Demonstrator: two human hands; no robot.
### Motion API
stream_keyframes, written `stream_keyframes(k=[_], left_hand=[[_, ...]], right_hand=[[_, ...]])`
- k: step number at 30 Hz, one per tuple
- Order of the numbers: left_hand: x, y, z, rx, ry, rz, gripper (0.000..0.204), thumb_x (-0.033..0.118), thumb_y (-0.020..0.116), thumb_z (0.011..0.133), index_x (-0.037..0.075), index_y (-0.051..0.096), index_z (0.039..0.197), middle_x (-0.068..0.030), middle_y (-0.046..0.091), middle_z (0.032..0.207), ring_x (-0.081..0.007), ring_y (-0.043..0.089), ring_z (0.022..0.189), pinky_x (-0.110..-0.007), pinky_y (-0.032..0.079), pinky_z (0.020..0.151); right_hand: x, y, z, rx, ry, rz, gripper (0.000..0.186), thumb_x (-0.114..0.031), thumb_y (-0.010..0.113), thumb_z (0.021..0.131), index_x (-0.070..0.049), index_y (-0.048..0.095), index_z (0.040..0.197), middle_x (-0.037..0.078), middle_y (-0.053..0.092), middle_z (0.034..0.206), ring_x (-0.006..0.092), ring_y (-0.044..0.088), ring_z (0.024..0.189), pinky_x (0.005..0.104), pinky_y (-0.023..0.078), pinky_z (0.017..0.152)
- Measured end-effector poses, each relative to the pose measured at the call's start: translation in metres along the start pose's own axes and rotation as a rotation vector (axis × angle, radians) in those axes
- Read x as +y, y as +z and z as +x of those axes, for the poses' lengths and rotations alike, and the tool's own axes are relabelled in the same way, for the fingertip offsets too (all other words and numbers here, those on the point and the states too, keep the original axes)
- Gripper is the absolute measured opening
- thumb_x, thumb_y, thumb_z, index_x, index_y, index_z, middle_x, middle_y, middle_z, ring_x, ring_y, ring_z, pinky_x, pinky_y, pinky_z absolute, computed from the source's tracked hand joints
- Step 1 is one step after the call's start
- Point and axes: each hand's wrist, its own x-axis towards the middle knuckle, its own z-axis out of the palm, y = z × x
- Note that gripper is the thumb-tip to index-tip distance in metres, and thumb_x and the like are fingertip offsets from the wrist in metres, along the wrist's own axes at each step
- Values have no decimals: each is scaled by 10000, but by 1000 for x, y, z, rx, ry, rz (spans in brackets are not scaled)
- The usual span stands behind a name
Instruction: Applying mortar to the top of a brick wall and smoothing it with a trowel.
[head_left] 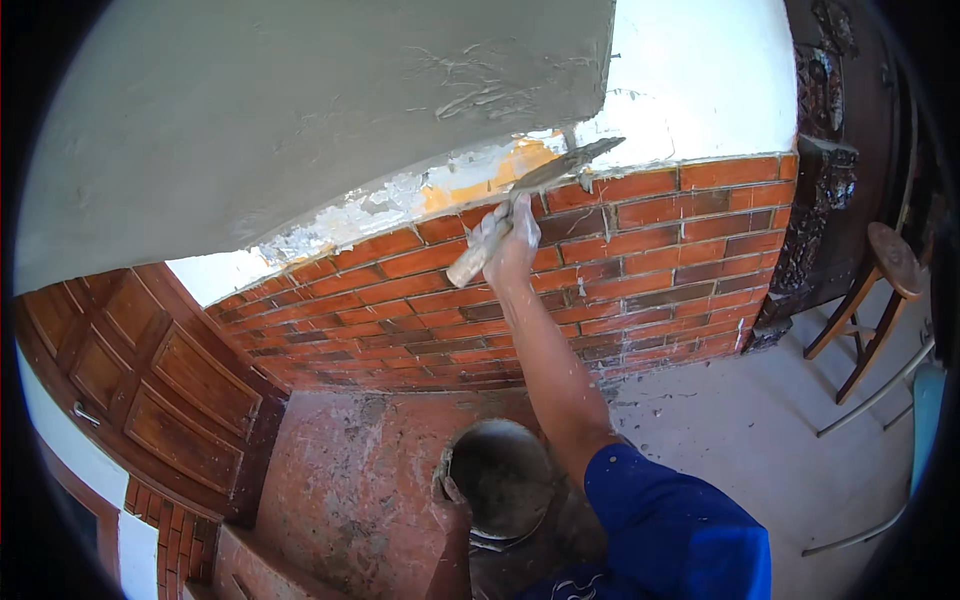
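My right hand [512,238] is closed round the pale handle of a trowel [568,166], its fingers caked with grey mortar. The mortar-smeared blade points up and right, by the lower corner of a grey plastered surface [330,110]. Behind the blade runs a bare strip of flaking white and orange paint [470,185], just above the red brick wall facing [645,210]. Low in the view, my left hand [451,503] grips the left rim of a round bucket [497,424]. Grey mortar [500,490] lies inside the bucket.
A panelled wooden door [165,380] stands at the left, above a reddish step [255,565]. At the right are a dark carved wooden piece [815,200], a wooden stool [890,270] and a chair with metal legs [880,390]. White wall [705,80] borders the plaster. The floor [350,480] is mortar-spattered.
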Motion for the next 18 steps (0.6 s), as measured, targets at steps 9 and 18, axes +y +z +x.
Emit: stream_keyframes(k=[9, 18], left_hand=[[29, -10, 5, -152, -179, 175, 421, 291, 467, 963, 7, 519, 1270, -257, 578, 1203, -433, 571, 1081, -468, 459, 903], [44, -13, 0, -107, -149, 162, 438, 321, 479, 952, -6, 542, 1235, -283, 592, 1149, -457, 558, 1069, -487, 455, 894]], right_hand=[[28, 55, 67, 73, 96, 99, 397, -454, 410, 985, -113, 416, 782, 60, 444, 646, 203, 430, 534, 356, 394, 482], [91, 102, 43, 130, 118, 54, 365, -376, 425, 1006, -74, 462, 804, 22, 431, 616, 140, 450, 501, 312, 420, 470]])
